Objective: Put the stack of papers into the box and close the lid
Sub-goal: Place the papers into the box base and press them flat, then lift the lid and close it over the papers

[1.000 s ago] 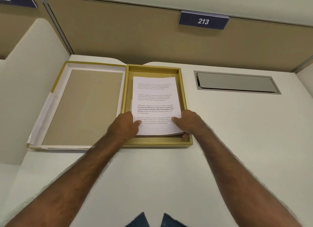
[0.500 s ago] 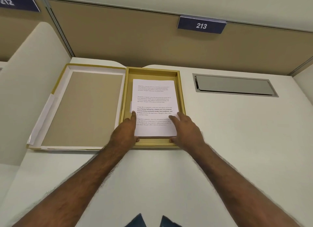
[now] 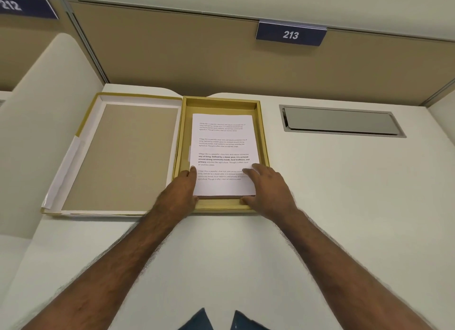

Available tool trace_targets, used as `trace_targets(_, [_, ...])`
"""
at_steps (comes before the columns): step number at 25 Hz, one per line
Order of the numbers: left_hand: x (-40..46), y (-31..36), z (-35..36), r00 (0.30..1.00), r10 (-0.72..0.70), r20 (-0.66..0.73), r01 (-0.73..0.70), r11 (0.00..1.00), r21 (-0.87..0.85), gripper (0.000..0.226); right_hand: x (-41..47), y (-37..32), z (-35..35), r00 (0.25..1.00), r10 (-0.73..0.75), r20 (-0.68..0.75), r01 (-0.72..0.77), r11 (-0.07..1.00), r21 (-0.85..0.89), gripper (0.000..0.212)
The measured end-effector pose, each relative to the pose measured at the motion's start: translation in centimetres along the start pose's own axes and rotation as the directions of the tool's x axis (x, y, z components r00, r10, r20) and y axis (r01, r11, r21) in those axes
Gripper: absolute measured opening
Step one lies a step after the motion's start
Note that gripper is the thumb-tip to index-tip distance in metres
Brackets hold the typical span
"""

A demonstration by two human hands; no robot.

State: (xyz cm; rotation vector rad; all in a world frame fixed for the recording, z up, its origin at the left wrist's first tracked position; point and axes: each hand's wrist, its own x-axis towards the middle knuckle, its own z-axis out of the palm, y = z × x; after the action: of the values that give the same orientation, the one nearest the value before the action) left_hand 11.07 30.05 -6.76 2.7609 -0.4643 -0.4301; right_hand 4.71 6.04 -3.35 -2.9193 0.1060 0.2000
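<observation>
Left hand [image 3: 181, 191]: lay flat, fingers extended, along the left edge of the stack of papers [image 3: 224, 155], fingertips touching the top sheet. Right hand [image 3: 268, 190]: spread open, fingers resting on the stack's lower right corner, thumb at the near edge. Neither hand gripped anything.

Lid [image 3: 118, 155]: lay open flat on the white desk [image 3: 344, 206], left of the tray, its brown inner face up, white rim around it.

Box [image 3: 263, 142]: shallow gold tray, just right of the lid, holding the stack of papers inside its walls, printed sheet uppermost.

Cable hatch [image 3: 341, 121]: grey, rectangular, set in the desk, well right of the box.

Sign "213" [image 3: 291, 34]: blue, on the partition behind.
</observation>
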Motion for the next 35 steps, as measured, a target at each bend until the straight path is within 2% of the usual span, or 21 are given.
trace_targets(3, [-2.7,-1.1,-0.9,0.987,0.018,-0.158,-0.049,0.980,-0.194,0.071,-0.1,-2.1,-0.3,0.996,-0.049,-0.079,0.059,0.990,0.127,0.077])
trace_targets(5, [-5.3,-2.4,-1.3,0.944,-0.126,-0.306,-0.019,0.903,-0.430,0.055,-0.3,-5.1,-0.2,0.983,-0.138,-0.120,0.159,0.968,0.193,0.066])
trace_targets(7, [-8.0,-4.0,-1.6,0.856,-0.364,-0.367,0.028,0.742,-0.670,0.039,-0.4,-8.6,0.5,0.954,-0.271,-0.127,0.294,0.928,0.230,0.057])
trace_targets(9, [-10.0,-5.8,-1.4,0.716,-0.582,-0.386,0.056,0.599,-0.799,0.023,-0.1,-12.0,1.7,0.900,-0.421,-0.111,0.435,0.876,0.208,0.054])
trace_targets(10, [-10.8,-6.9,-1.1,0.648,-0.673,-0.357,0.056,0.510,-0.858,0.017,0.2,-13.7,2.5,0.868,-0.488,-0.087,0.496,0.849,0.183,0.054])
trace_targets(12, [-11.9,-8.9,-0.6,0.581,-0.790,-0.198,0.044,0.273,-0.961,0.008,0.7,-16.3,4.1,0.817,-0.576,-0.023,0.574,0.809,0.124,0.056])
trace_targets(14, [-12.6,-10.4,0.0,0.579,-0.815,-0.016,0.059,0.062,-0.996,0.004,1.3,-18.2,5.4,0.795,-0.606,0.031,0.604,0.795,0.052,0.054])
trace_targets(16, [-12.9,-10.8,0.4,0.608,-0.788,0.095,0.062,-0.073,-0.995,0.005,1.6,-19.4,6.5,0.783,-0.621,0.039,0.622,0.783,-0.024,0.040])
trace_targets(18, [-12.9,-10.7,0.4,0.624,-0.768,0.144,0.044,-0.149,-0.988,0.005,1.6,-20.0,7.2,0.758,-0.652,0.031,0.652,0.755,-0.069,0.028])
trace_targets(20, [-12.6,-10.9,0.1,0.635,-0.751,0.179,0.040,-0.199,-0.979,0.007,1.4,-20.3,7.5,0.719,-0.695,-0.010,0.693,0.718,-0.064,0.028])
trace_targets(23, [-11.9,-11.2,-0.8,0.717,-0.667,0.203,0.003,-0.288,-0.958,0.024,0.8,-20.2,7.5,0.694,-0.698,-0.177,0.716,0.696,0.056,0.022])
trace_targets(26, [-11.1,-10.5,-1.4,0.762,-0.642,0.083,-0.134,-0.282,-0.950,0.022,0.6,-19.7,6.6,0.726,-0.652,-0.218,0.688,0.694,0.214,0.024])
trace_targets(28, [-10.6,-10.0,-1.9,0.754,-0.656,-0.036,-0.229,-0.211,-0.950,0.026,0.8,-19.0,5.2,0.796,-0.566,-0.213,0.602,0.702,0.381,0.027])
trace_targets(31, [-10.0,-9.2,-3.0,0.733,-0.644,-0.218,-0.286,-0.002,-0.958,0.041,1.8,-17.6,1.7,0.915,-0.364,-0.172,0.379,0.633,0.675,0.039])
trace_targets(35, [-7.9,-7.0,-4.5,0.711,-0.555,-0.432,-0.276,0.344,-0.897,0.034,4.1,-15.3,-3.8,0.973,-0.228,-0.031,0.119,0.381,0.917,0.055])
